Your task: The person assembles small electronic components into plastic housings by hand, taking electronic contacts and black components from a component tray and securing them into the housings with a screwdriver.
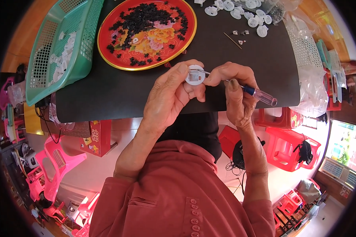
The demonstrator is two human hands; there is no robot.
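Note:
Between the thumb and fingers of my left hand (169, 89) is a round white plastic part (195, 75) with a recess in its face. My right hand (239, 89) grips a screwdriver (263, 96) that has a clear handle with a blue collar. Its thin metal shaft points left, and the tip meets the white part near its upper right side. Both hands are held above the near edge of the dark table (118, 93). Whether a smaller piece sits inside the recess is too small to tell.
A red floral tray (152, 46) with many small black pieces lies beyond my left hand. At far left stands a green basket (83, 59) with white parts. Loose white parts (262, 31), small metal bits (241, 42) and a thin stick (232, 40) lie at the back right.

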